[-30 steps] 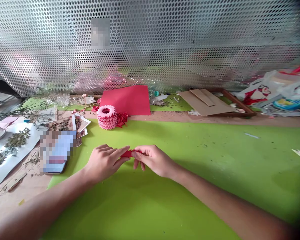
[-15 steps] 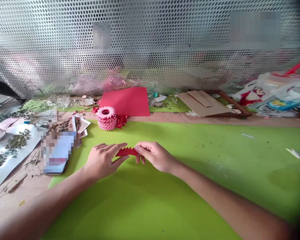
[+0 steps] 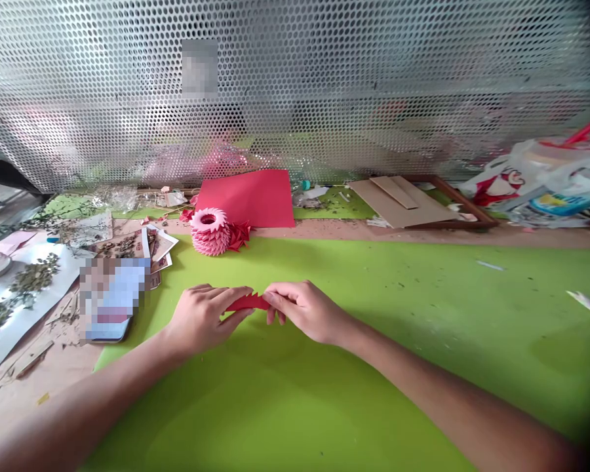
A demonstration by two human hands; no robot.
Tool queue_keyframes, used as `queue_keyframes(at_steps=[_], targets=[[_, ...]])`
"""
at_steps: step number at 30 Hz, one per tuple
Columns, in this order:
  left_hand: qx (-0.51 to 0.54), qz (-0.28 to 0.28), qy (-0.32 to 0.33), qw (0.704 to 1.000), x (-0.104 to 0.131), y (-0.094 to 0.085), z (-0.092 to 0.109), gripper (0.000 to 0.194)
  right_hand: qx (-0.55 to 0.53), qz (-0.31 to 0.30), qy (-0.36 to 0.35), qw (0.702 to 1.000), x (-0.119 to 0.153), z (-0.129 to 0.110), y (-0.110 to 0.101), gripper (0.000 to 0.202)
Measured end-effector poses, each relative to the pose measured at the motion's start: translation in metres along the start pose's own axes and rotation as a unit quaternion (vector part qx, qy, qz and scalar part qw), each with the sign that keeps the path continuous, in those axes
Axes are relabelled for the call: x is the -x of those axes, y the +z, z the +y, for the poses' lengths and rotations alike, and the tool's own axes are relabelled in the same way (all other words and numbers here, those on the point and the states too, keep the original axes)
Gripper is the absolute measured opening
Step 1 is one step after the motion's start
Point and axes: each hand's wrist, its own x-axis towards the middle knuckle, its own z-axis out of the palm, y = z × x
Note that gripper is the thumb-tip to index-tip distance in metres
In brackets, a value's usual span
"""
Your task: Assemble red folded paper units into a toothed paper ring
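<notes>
The brownish table (image 3: 63,387) carries a green mat (image 3: 295,406), where a pink, spiky-edged stack (image 3: 210,241) stands.

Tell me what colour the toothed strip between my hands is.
The toothed strip is red, seen best in the head view.

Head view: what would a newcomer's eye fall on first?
Probably the bright red sheet, near the perforated screen, then the spiky pink ring stack by the sheet's near left corner. Nearer, over the green mat, a saw-toothed red strip sits between the left hand and the right hand, which pinches one end.
</notes>
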Motion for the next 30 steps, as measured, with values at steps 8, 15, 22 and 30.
queue_keyframes(at_steps=[8,15,22,30], targets=[[0.010,-0.006,0.003,1.000,0.0001,0.0007,0.0022,0.021,-0.049,-0.006,0.010,0.999,-0.0003,-0.0044,0.0002,0.042],[0.031,-0.004,-0.004,0.999,-0.0001,-0.0007,0.0014,0.023,-0.075,-0.016,0.012,0.997,0.0003,-0.0015,0.0023,0.042],[0.048,-0.022,0.026,0.998,-0.0003,-0.0034,0.0035,0.019,-0.025,-0.029,-0.010,0.999,0.0017,-0.0043,-0.0009,0.040],[0.044,-0.028,0.025,0.998,0.0012,-0.0012,0.0017,0.020,-0.058,-0.031,0.003,0.998,0.0008,-0.0031,0.0019,0.042]])
